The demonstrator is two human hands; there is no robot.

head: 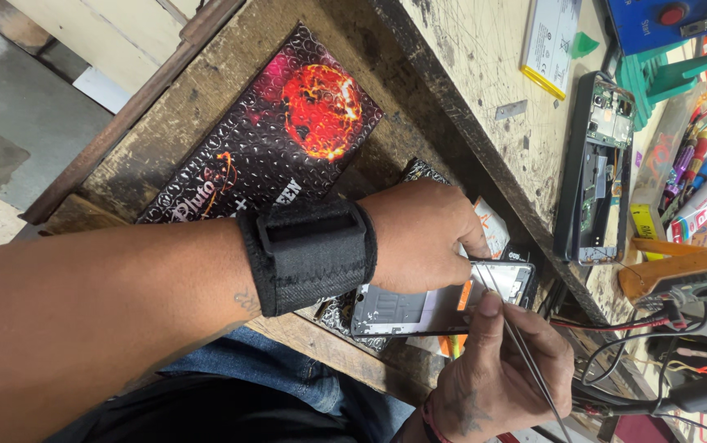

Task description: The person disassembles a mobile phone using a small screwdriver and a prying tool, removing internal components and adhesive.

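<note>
Frame (439, 299) — a grey phone mid-frame, inner side up — lay held over the open drawer (205, 107) at the bench edge. Left hand (423, 238) came across from the left, black strap (308, 254) on its wrist, fingers closed on the frame's upper edge near the right end. Right hand (497, 373) sat below it, thumb and forefinger pinched on thin metal tweezers (517, 344); tips pointed up toward the frame's right end, though actual contact could not be told. Orange strip showed under the frame, beside a white packet. In the drawer, further left, lay a dark bubble pouch (279, 131) with a red fiery planet print. Up on the scratched bench (476, 49) — well apart from the hands — an opened phone (595, 168) lay with its boards exposed, a flat white battery (550, 37) beyond it. Wires (616, 328) and pens (698, 172) crowded the right edge.
</note>
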